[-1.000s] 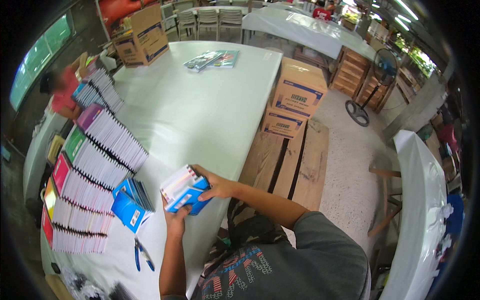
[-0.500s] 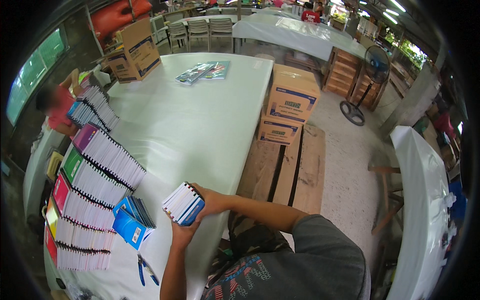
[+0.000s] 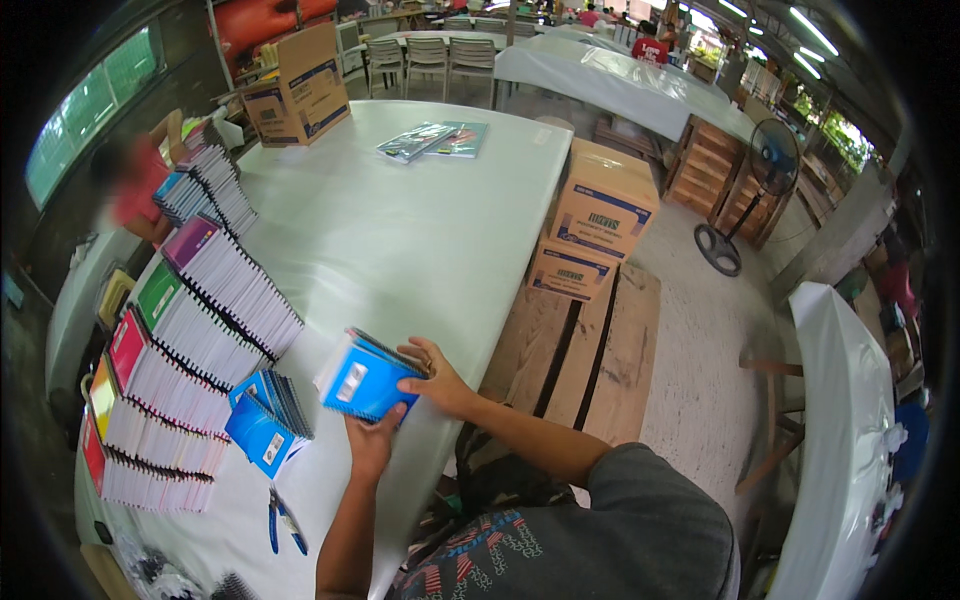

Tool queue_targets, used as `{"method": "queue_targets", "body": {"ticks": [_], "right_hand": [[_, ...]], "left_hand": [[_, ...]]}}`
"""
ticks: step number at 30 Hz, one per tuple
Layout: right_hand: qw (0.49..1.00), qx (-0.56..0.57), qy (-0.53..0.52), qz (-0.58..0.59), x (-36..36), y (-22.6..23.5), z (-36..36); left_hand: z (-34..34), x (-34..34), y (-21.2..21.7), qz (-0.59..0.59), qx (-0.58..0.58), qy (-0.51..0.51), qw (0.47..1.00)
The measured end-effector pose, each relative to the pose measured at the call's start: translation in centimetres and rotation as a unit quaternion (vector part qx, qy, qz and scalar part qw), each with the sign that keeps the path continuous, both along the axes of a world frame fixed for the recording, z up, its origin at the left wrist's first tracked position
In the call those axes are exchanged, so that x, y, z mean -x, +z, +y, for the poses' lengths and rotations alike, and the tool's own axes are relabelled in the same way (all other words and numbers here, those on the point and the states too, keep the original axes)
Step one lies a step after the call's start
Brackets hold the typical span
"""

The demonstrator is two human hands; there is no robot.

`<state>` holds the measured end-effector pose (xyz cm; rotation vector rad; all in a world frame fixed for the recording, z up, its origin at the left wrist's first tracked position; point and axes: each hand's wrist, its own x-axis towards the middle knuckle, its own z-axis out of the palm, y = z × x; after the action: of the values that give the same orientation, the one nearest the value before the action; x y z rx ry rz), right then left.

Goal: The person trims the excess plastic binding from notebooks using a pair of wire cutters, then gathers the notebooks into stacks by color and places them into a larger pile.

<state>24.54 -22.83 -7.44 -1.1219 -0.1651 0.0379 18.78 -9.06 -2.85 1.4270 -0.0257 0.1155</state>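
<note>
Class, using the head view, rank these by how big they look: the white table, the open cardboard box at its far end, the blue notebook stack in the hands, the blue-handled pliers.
1. White table
2. Open cardboard box, though farther away
3. Blue notebook stack, close to the camera, so ranks 2 and 3 are unsure
4. Blue-handled pliers

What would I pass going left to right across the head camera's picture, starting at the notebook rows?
Rows of spiral notebooks → small blue notebook pile → blue notebooks held in left hand and right hand → cardboard boxes → standing fan.
</note>
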Motion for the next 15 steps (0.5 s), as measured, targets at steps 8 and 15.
{"method": "queue_targets", "body": {"ticks": [8, 15], "right_hand": [[0.975, -0.057, 0.128, 0.171, -1.4, 3.8, -0.4], [0.968, -0.057, 0.103, 0.221, -9.0, 3.9, -1.9]], "left_hand": [[-1.5, -4.8, 1.4, 0.053, 0.137, 0.016, 0.989], [-1.8, -7.9, -3.1, 0.039, -0.103, 0.136, 0.985]]}}
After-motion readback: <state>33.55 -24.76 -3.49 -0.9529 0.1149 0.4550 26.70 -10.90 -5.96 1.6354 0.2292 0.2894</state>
